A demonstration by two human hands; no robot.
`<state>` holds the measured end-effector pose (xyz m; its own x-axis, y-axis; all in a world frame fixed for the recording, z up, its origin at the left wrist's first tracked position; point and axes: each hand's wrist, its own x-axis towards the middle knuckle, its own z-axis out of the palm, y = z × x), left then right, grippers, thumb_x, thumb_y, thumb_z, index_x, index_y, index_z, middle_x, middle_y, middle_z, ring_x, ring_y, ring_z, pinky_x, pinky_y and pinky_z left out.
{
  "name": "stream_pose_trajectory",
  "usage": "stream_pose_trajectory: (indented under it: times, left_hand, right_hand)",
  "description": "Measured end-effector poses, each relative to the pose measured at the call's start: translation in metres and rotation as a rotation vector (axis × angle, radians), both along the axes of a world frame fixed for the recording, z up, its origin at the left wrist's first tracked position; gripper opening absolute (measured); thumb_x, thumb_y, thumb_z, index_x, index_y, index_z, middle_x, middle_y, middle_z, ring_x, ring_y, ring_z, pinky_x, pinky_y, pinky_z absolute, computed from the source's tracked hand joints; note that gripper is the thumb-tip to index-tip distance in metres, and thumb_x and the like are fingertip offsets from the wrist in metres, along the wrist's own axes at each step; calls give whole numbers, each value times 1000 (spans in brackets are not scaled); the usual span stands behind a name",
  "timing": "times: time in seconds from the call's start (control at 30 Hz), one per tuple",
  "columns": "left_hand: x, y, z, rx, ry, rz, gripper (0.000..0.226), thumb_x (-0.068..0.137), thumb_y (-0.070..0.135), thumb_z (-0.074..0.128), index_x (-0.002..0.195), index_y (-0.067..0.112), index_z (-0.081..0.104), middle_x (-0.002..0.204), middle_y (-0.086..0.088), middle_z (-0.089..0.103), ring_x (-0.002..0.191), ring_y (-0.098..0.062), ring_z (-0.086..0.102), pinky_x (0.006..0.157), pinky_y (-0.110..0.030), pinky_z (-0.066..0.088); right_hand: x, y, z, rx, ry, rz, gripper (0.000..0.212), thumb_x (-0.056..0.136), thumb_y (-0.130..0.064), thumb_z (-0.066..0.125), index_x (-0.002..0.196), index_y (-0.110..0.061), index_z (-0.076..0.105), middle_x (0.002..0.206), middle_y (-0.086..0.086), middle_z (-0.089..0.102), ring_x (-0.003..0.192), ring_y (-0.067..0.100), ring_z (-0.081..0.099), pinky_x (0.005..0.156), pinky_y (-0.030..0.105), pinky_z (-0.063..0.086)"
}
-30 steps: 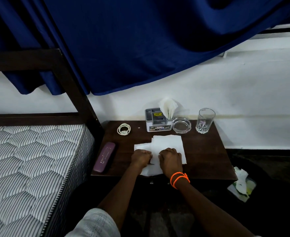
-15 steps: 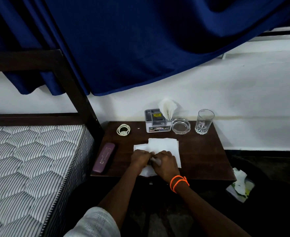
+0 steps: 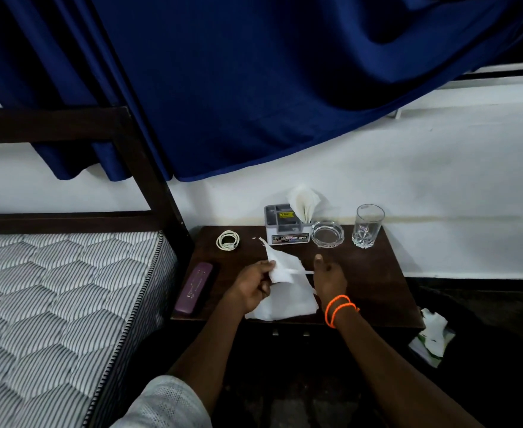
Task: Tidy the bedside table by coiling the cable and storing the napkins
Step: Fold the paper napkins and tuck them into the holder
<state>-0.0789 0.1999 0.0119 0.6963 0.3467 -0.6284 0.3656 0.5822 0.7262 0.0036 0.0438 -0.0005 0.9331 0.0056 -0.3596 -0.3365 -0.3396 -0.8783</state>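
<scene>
White paper, head view: a thin white paper napkin [image 3: 281,267] is lifted off the dark wooden bedside table [image 3: 374,282], one corner pointing up and away from the hands.
Left hand [image 3: 251,285]: fingers closed, pinching the napkin's near-left edge.
Right hand [image 3: 328,278]: thumb raised, fingers curled loosely; it seems to nip the napkin's right tip, but I cannot tell for sure.
Second sheet: another flat white napkin [image 3: 288,304] lies on the table under and between both wrists.
Key relation: the grey plastic organiser box [image 3: 284,225], with a folded napkin standing in it, sits straight beyond the hands, slightly nearer the right; the held napkin's long axis runs from the left hand toward it.
Cable: the coiled white cable [image 3: 228,240] rests beyond the left hand, apart from it, seemingly done.
Judgement: fold the sheet narrower, then carry it forward into the box.
</scene>
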Motion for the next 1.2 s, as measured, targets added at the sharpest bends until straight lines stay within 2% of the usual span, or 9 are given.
stream_pose_trajectory:
  times: [0.1, 0.17, 0.3, 0.47, 0.6, 0.67, 0.77, 1.0, 1.2]
  left_hand:
    - [-7, -1, 2, 2, -18, 3, 16, 98, 11, 59, 84, 19, 62, 69, 4, 55, 53, -5, 35, 36, -12, 24]
    - [-12, -2, 4, 69, -7, -31, 11, 98, 9, 60, 91, 15, 65, 72, 2, 58, 47, -4, 35, 36, -12, 24]
    - [-24, -1, 2, 244, 73, -95, 5, 90, 6, 72, 93, 9, 70, 87, -12, 65, 54, -12, 45, 40, -18, 25]
    - [-43, -1, 1, 334, 0, -156, 38, 70, 9, 92, 97, 15, 66, 91, -9, 72, 69, -19, 63, 55, -28, 47]
    - [-50, 0, -7, 633, -25, -230, 79, 55, -3, 95, 119, 24, 58, 97, 6, 69, 84, -5, 66, 57, -12, 52]
    - [-49, 3, -13, 781, -10, -230, 70, 57, 0, 94, 119, 18, 66, 96, 4, 66, 82, -8, 64, 59, -7, 49]
    - [-45, 6, -21, 927, 12, -233, 26, 74, 10, 88, 98, 8, 79, 85, -4, 72, 71, -10, 62, 64, -13, 48]
    - [-39, 1, -17, 592, 158, 33, 54, 95, 56, 60, 82, 7, 79, 64, -8, 62, 42, -18, 53, 43, -21, 45]
    - [-49, -2, -22, 487, 127, -134, 26, 75, 8, 87, 94, 9, 70, 68, -7, 61, 40, -10, 50, 42, -18, 42]
  right_hand:
    - [3, -1, 12, 480, 538, 23, 32, 96, -38, 64, 107, -8, 63, 100, 17, 59, 89, 35, 60, 66, 47, 62]
    - [3, -2, 16, 581, 673, 84, 21, 94, -29, 68, 99, -8, 64, 94, 15, 62, 77, 31, 65, 57, 41, 63]
    - [0, 0, 16, 490, 602, 165, 7, 91, -1, 67, 92, -5, 61, 84, 14, 63, 63, 23, 65, 42, 25, 56]
    - [-11, -4, 5, 336, 477, 216, 25, 82, 12, 70, 104, 2, 63, 84, 17, 64, 73, 29, 63, 48, 35, 59]
    - [-14, 2, -2, 407, 548, 186, 20, 85, 15, 64, 101, 3, 62, 92, 20, 63, 94, 37, 62, 67, 48, 57]
    - [-16, 6, -5, 447, 563, 173, 20, 83, 18, 64, 96, 3, 62, 99, 21, 63, 101, 39, 60, 70, 48, 57]
    - [-18, 10, -7, 465, 578, 151, 21, 82, 19, 66, 97, 5, 63, 102, 21, 63, 92, 36, 63, 49, 40, 60]
    - [-18, 10, -10, 405, 572, 166, 25, 77, 17, 73, 95, 1, 66, 106, 17, 66, 88, 31, 64, 50, 38, 61]
    - [-18, 11, -14, 351, 476, 159, 30, 86, -23, 79, 105, -4, 67, 100, 16, 70, 92, 32, 68, 59, 40, 61]
